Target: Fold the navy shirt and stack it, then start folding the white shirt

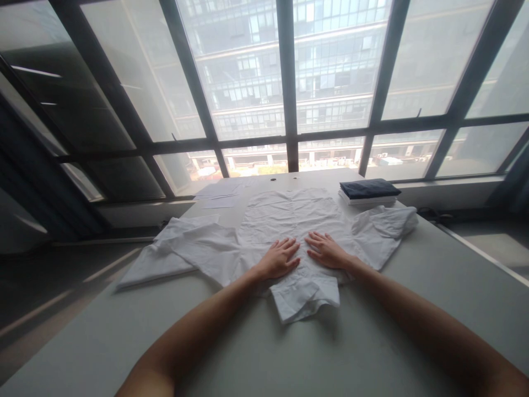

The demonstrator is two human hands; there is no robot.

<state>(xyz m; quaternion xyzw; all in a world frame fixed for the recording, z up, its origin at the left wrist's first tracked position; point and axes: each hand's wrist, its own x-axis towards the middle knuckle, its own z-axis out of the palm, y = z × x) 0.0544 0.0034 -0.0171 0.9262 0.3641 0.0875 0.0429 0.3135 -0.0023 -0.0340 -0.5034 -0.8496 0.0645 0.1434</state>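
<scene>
A white shirt (291, 212) lies spread on the table, its collar (306, 298) toward me and its body stretching away. One sleeve reaches out to the left and the other, bunched, to the right. My left hand (280, 258) rests flat on the cloth near the collar, fingers stretched out. Beside it, my right hand (326, 250) also lies flat on the shirt, fingers extended and pointing inward. A small gap separates the two hands. Wrinkles run across the shirt's body. Neither hand grips anything.
The white table (165, 336) extends to a large window (289, 82) with dark frames. A folded dark cloth (369, 189) lies on a white stack (366, 201) at the back right. Sheets of paper (219, 190) lie at the back left. A dark curtain (45, 165) hangs at left.
</scene>
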